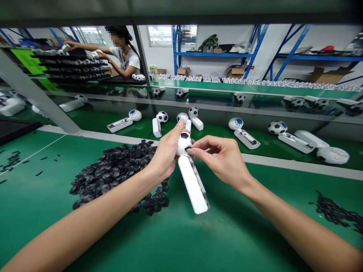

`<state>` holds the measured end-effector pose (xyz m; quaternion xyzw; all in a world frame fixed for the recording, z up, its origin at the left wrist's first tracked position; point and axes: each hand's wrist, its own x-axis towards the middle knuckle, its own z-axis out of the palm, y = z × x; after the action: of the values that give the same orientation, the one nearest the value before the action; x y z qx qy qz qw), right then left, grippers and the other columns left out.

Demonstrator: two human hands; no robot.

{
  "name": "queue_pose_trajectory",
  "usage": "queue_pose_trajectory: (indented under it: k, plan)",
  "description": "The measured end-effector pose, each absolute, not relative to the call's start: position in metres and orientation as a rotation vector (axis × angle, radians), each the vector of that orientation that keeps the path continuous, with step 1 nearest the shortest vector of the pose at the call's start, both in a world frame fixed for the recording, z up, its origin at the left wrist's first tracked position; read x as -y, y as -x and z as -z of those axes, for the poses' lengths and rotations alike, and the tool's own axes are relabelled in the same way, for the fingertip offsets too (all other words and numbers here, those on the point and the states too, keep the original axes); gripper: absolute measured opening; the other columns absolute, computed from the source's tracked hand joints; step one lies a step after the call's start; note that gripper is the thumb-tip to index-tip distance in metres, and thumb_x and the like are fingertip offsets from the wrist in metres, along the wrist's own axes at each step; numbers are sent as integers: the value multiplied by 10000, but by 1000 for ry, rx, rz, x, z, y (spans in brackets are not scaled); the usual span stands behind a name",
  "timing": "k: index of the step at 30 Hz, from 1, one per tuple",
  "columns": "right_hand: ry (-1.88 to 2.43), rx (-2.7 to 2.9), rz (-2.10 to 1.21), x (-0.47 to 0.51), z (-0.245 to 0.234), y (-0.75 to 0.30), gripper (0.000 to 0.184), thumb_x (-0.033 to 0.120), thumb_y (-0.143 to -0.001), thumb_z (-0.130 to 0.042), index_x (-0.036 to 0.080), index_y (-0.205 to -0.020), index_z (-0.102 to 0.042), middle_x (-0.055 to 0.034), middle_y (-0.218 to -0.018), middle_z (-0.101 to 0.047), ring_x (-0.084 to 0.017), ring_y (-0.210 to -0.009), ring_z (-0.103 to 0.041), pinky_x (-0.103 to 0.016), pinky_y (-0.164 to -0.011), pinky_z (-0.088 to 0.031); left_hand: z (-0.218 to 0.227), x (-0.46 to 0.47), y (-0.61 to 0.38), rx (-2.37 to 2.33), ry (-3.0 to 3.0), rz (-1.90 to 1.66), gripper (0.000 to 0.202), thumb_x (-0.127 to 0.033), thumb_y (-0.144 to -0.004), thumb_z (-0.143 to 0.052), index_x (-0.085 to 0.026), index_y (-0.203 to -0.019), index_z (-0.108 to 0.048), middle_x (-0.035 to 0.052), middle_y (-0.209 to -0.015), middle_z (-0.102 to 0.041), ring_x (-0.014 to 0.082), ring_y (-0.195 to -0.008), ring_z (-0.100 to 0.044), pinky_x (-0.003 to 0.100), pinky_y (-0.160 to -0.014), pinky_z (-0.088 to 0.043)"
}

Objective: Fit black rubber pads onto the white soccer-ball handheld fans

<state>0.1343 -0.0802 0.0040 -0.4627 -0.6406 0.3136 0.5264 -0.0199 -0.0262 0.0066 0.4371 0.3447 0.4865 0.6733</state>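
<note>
While the left hand in the head view wraps its thumb and fingers around the soccer-ball-patterned head of a white plastic device with a long rectangular handle, the right hand brings its thumb and forefinger together against the ball's side, at a black patch; whether they grip a loose piece there, I cannot tell. The device is held just to the right of a large heap of matte black pentagonal pieces, its handle slanting down toward the wearer above the smooth green tabletop. Well to the left of the heap lie scattered thin black strips, and far to its right is a pile of similar slender black strips. Beyond the heap, a glossy dark green belt carries a spaced row of similar white ball-headed devices. Farther beyond the heap and to its left, a co-worker in a white short-sleeved top holds white parts in both hands, one above a stack of black trays.
</note>
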Motion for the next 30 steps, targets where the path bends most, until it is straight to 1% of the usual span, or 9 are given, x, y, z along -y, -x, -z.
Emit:
queue_pose_trajectory:
  k: [5, 9, 11, 15, 17, 19, 22, 27, 30]
  plan:
    - [1141, 1567, -712, 83, -7, -133, 96, 263, -893, -824, 209, -814, -814, -18, -832, -823, -178, -731, -734, -301, -691, -555, -11, 31, 18, -819, -1026, -1114, 530, -661, -784, -894, -186, -800, -660, 3, -672, -590, 112, -514, -517, 225, -412, -379]
    - [1145, 1513, -758, 83, -5, -132, 128, 284, -861, -865, 207, -780, -803, -16, -770, -806, -170, -660, -707, -295, -640, -535, -13, 35, 16, -854, -1055, -1140, 523, -650, -789, -890, -177, -810, -668, 18, -707, -610, 121, -550, -533, 236, -449, -425]
    - [1132, 1481, -788, 83, -4, -131, 160, 297, -837, -888, 206, -754, -787, -13, -738, -791, -173, -655, -708, -294, -632, -538, -14, 38, 15, -887, -1091, -1161, 510, -644, -825, -860, -173, -807, -664, 9, -711, -583, 110, -555, -507, 232, -459, -426]
    - [1125, 1421, -831, 85, -7, -129, 304, 354, -758, -954, 214, -733, -685, 6, -711, -745, -186, -670, -712, -303, -641, -557, -20, 45, 16, -911, -1182, -1185, 490, -623, -895, -793, -177, -775, -633, -19, -668, -495, 90, -512, -432, 223, -428, -354]
    - [1142, 1403, -859, 87, -11, -130, 424, 385, -711, -991, 229, -751, -599, 21, -707, -721, -195, -679, -715, -307, -639, -555, -23, 46, 17, -915, -1244, -1186, 488, -629, -920, -761, -182, -773, -632, -18, -656, -491, 97, -509, -431, 229, -432, -343]
    - [1165, 1409, -872, 88, -15, -130, 491, 417, -698, -1004, 238, -763, -551, 27, -702, -701, -197, -700, -713, -304, -642, -544, -26, 47, 19, -928, -1339, -1209, 476, -620, -945, -737, -183, -777, -646, -8, -674, -505, 106, -544, -444, 235, -458, -350]
    - [1201, 1422, -916, 89, -18, -132, 554, 482, -684, -1009, 240, -750, -516, 22, -696, -686, -198, -716, -704, -300, -637, -522, -28, 46, 20, -939, -1472, -1231, 472, -599, -973, -713, -180, -763, -661, 3, -701, -524, 113, -595, -452, 245, -497, -350]
    - [1241, 1419, -1059, 85, -20, -137, 643, 558, -634, -1023, 253, -773, -474, 28, -647, -666, -221, -660, -713, -301, -562, -507, -24, 44, 18, -956, -1518, -1204, 521, -642, -975, -699, -178, -742, -653, 5, -683, -544, 118, -594, -457, 263, -515, -352]
    - [1235, 1495, -919, 86, -18, -137, 599, 539, -703, -994, 257, -799, -475, 34, -658, -665, -210, -657, -715, -300, -570, -532, -21, 43, 17, -949, -1519, -1196, 541, -661, -990, -675, -181, -742, -644, 2, -659, -532, 119, -590, -471, 265, -526, -371]
